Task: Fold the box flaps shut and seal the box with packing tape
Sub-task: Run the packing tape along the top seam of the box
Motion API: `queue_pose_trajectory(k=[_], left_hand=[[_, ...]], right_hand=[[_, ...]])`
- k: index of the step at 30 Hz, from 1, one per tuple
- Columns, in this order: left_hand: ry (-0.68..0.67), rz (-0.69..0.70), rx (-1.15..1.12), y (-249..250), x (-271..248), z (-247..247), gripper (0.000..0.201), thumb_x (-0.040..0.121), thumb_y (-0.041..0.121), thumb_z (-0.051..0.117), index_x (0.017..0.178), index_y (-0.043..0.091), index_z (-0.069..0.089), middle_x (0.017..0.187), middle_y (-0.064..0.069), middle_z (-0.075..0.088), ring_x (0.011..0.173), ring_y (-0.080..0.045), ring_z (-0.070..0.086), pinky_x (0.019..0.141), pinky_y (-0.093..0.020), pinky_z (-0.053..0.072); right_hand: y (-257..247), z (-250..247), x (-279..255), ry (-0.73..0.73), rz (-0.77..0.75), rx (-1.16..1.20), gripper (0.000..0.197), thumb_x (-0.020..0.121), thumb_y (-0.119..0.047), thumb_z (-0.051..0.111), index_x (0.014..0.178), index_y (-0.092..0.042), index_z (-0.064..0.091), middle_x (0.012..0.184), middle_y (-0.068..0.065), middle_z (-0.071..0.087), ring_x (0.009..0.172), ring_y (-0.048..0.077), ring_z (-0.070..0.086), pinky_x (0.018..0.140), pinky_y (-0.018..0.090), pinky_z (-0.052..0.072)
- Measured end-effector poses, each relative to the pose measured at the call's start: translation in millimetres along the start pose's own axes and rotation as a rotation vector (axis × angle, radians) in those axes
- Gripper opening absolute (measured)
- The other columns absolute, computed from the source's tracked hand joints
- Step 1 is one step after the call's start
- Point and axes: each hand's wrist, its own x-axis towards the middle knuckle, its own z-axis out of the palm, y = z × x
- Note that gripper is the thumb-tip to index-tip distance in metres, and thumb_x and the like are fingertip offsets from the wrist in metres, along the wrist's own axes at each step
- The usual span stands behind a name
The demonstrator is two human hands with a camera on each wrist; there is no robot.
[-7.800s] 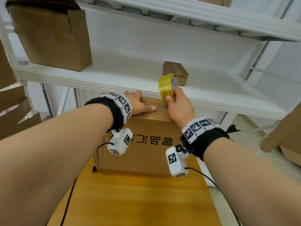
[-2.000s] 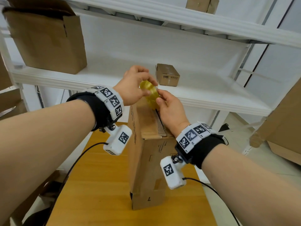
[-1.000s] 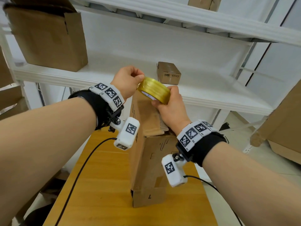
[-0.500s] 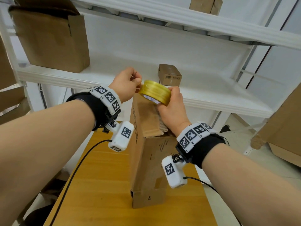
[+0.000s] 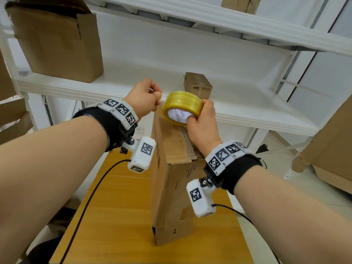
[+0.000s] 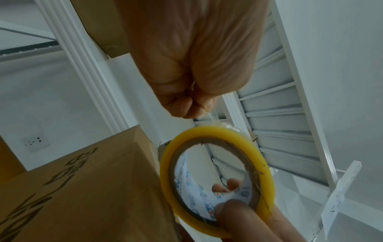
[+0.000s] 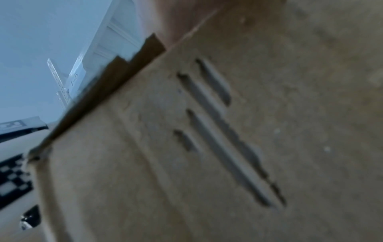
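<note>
A tall brown cardboard box (image 5: pixel 171 197) stands on end on the wooden table (image 5: pixel 118 221), its flaps folded over on top. My right hand (image 5: pixel 200 119) grips a yellow roll of packing tape (image 5: pixel 182 103) just above the box's far top edge, fingers through the core. My left hand (image 5: pixel 144 98) pinches the clear tape end (image 6: pixel 209 117) right beside the roll (image 6: pixel 215 178). In the right wrist view the box wall (image 7: pixel 228 147) fills the frame, blurred; the right hand itself is hidden there.
White metal shelving (image 5: pixel 228 111) stands right behind the box. On it sit a large open carton (image 5: pixel 55 39) at the left and a small carton (image 5: pixel 198 84) behind the roll. More cardboard (image 5: pixel 331 149) leans at the right. Camera cables trail over the table.
The box was turned from lying flat to standing on end. In the last second my left hand has drawn slightly left of the roll, pinching the tape end; the roll tilted.
</note>
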Motion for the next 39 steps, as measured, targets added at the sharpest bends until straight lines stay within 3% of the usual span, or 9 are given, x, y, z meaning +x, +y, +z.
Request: queue_pose_trajectory(k=[4,10,14,20,25,27,30,35,39], left_hand=[[-0.017,-0.021,0.034,-2,3,-14,0.019,0.097,0.002,0.046,0.086,0.016,0.053,0.079,-0.007,0.055,0.069,-0.016,0.052,0.063,-0.028,0.048],[-0.062,-0.100,-0.008,-9,4,-19,0.013,0.098,0.006,0.050,0.094,0.014,0.059,0.081,-0.005,0.060,0.073,-0.014,0.057,0.066,-0.028,0.049],[-0.056,-0.197,-0.140,-16,5,-17,0.019,0.100,0.003,0.046,0.093,0.015,0.060,0.080,-0.004,0.061,0.076,-0.016,0.058,0.064,-0.028,0.044],[-0.152,-0.246,-0.213,-24,9,-9,0.030,0.100,0.007,0.050,0.124,0.021,0.059,0.114,0.000,0.063,0.101,-0.016,0.058,0.090,-0.036,0.046],[-0.306,-0.231,-0.007,-34,15,2,0.074,0.092,0.003,0.062,0.153,0.026,0.027,0.155,-0.002,0.035,0.139,-0.023,0.036,0.102,-0.034,0.031],[-0.425,-0.206,0.068,-36,17,9,0.083,0.084,0.002,0.069,0.152,0.027,0.030,0.156,0.001,0.034,0.142,-0.022,0.032,0.105,-0.031,0.029],[-0.659,-0.108,0.259,-35,17,18,0.077,0.070,0.025,0.075,0.141,0.037,0.047,0.144,0.009,0.048,0.136,-0.019,0.040,0.116,-0.044,0.028],[-0.840,0.061,0.619,-25,21,25,0.071,0.082,0.050,0.059,0.149,0.043,0.033,0.163,0.014,0.012,0.149,-0.025,-0.010,0.117,-0.056,-0.016],[-0.806,0.094,0.768,-27,20,38,0.082,0.077,0.056,0.053,0.152,0.044,0.022,0.164,0.012,-0.006,0.150,-0.024,-0.013,0.119,-0.058,-0.004]], right_hand=[[0,-1,-1,-0.007,0.002,-0.025,0.046,0.095,-0.005,0.052,0.137,-0.015,0.037,0.135,0.011,0.040,0.109,0.019,0.042,0.092,0.031,0.043],[0,1,1,0.016,0.006,0.055,0.046,0.096,-0.008,0.052,0.135,-0.026,0.036,0.127,0.010,0.049,0.105,0.023,0.054,0.080,0.028,0.045],[2,4,5,0.030,0.053,0.055,0.043,0.096,-0.016,0.056,0.136,-0.022,0.040,0.128,0.009,0.051,0.111,0.024,0.055,0.092,0.038,0.050],[10,7,13,0.094,0.181,0.150,0.033,0.093,-0.032,0.059,0.121,-0.021,0.045,0.117,0.008,0.055,0.101,0.024,0.061,0.084,0.042,0.058],[14,6,17,0.141,0.278,0.273,0.026,0.090,-0.033,0.056,0.112,-0.025,0.045,0.102,-0.002,0.057,0.098,0.025,0.064,0.082,0.050,0.061],[15,6,17,0.143,0.298,0.301,0.026,0.090,-0.033,0.056,0.113,-0.025,0.046,0.101,-0.001,0.058,0.097,0.025,0.065,0.082,0.050,0.061],[15,4,18,0.150,0.326,0.343,0.024,0.096,-0.029,0.056,0.117,-0.022,0.047,0.102,-0.001,0.057,0.096,0.023,0.065,0.078,0.048,0.063],[15,-6,16,0.165,0.362,0.458,0.015,0.102,-0.027,0.054,0.115,-0.020,0.050,0.105,-0.001,0.055,0.098,0.021,0.065,0.069,0.041,0.065],[12,-9,12,0.206,0.367,0.503,0.006,0.096,-0.036,0.058,0.095,-0.030,0.057,0.106,0.009,0.063,0.097,0.027,0.068,0.071,0.048,0.064]])
